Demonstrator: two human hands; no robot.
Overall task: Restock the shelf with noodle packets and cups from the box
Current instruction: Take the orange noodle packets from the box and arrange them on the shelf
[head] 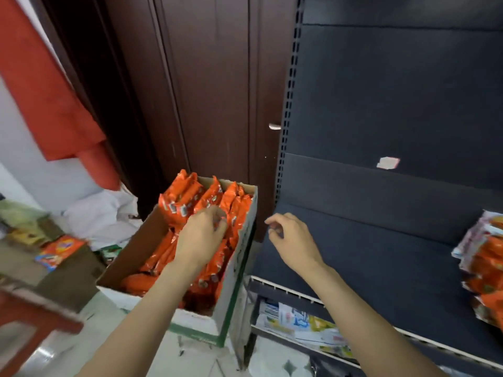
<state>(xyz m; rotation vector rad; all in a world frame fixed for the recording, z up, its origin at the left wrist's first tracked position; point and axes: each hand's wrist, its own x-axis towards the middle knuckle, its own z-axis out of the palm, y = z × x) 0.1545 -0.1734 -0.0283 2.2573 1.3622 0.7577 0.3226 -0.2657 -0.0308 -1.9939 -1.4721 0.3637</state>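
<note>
From your head camera, your left hand (200,238) reaches into the open white cardboard box with green trim (236,270), its fingers curled around the top edge of one of the glossy orange noodle packets (187,202) standing on end in rows. The packets fill the box's far end and right side; more lie flat toward the near left corner. Each shows a small label panel near its upper end, but the print is too blurred to read.

Your right hand (292,242) hovers between the box and the dark grey metal shelf (381,268), over the shelf's left edge, holding nothing, fingers loosely curled with thumb and forefinger near each other.

At the shelf's right edge, a stack of orange-and-white noodle packets (483,268) lies on the board; its writing is unreadable. A small pale sticker (388,162) clings to the shelf's back panel, blank as far as you can tell. White-and-blue packets (294,319) sit on the lower tier under the front rail, lettering blurred.
</note>
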